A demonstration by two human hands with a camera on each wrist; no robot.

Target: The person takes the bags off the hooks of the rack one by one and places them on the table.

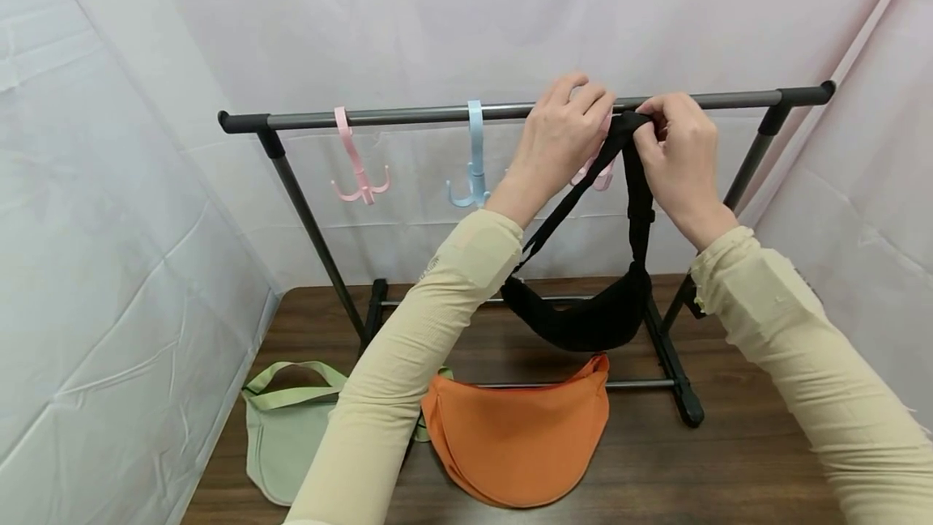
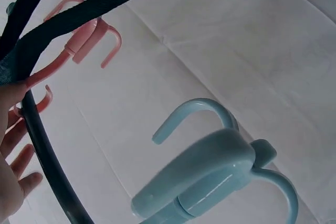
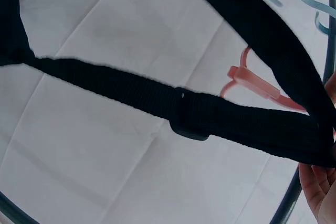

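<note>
A black crescent-shaped bag (image 1: 583,318) hangs by its strap (image 1: 639,185) below my right hand (image 1: 678,156), which pinches the top of the strap beside the rail. In the right wrist view the strap carries a slider buckle (image 3: 189,121). My left hand (image 1: 564,132) is at the rail, its thumb and index finger at the upper part of a pink hook (image 2: 84,38). That hand's other fingers (image 2: 22,161) are spread loosely behind the rail. The strap passes in front of this hook, whose lower prongs are partly covered in the head view.
The grey rail (image 1: 408,116) of the stand also bears another pink hook (image 1: 357,160) and a blue hook (image 1: 476,156). On the wooden surface (image 1: 729,460) lie an orange bag (image 1: 517,444) and a pale green bag (image 1: 287,444), partly behind my left sleeve.
</note>
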